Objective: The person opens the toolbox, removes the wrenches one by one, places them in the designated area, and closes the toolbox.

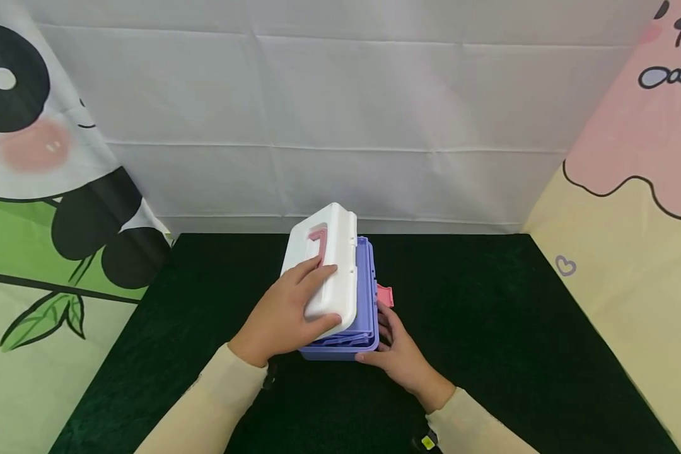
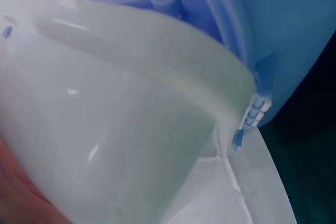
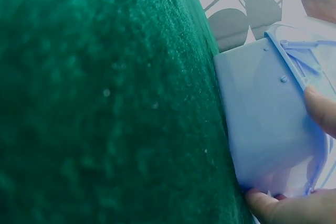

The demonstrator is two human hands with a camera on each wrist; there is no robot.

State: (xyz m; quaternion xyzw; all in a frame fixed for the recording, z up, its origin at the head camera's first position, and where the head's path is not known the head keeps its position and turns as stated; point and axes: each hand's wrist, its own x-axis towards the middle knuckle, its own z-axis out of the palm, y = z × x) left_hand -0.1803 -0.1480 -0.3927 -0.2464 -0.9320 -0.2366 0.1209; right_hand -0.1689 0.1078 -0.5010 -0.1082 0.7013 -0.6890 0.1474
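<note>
A purple plastic storage box (image 1: pixel 340 354) stands on the dark green cloth, its white lid (image 1: pixel 340 277) tilted up along the right side. A pink handle (image 1: pixel 320 236) is set into the lid. Purple trays (image 1: pixel 365 284) show in the gap beneath it. My left hand (image 1: pixel 289 312) rests across the top of the lid, fingers and thumb spread. At the near right corner, my right hand (image 1: pixel 400 353) holds the box, thumb at the front and fingers along the right side. Just beyond those fingers a pink latch (image 1: pixel 384 295) sticks out. What lies inside the trays is hidden.
Dark green cloth (image 1: pixel 488 328) covers the table around the box. A white sheet (image 1: pixel 352 126) hangs behind it. Printed cloths flank the table, with a panda (image 1: pixel 34 151) at left and a pink figure (image 1: pixel 630 145) at right.
</note>
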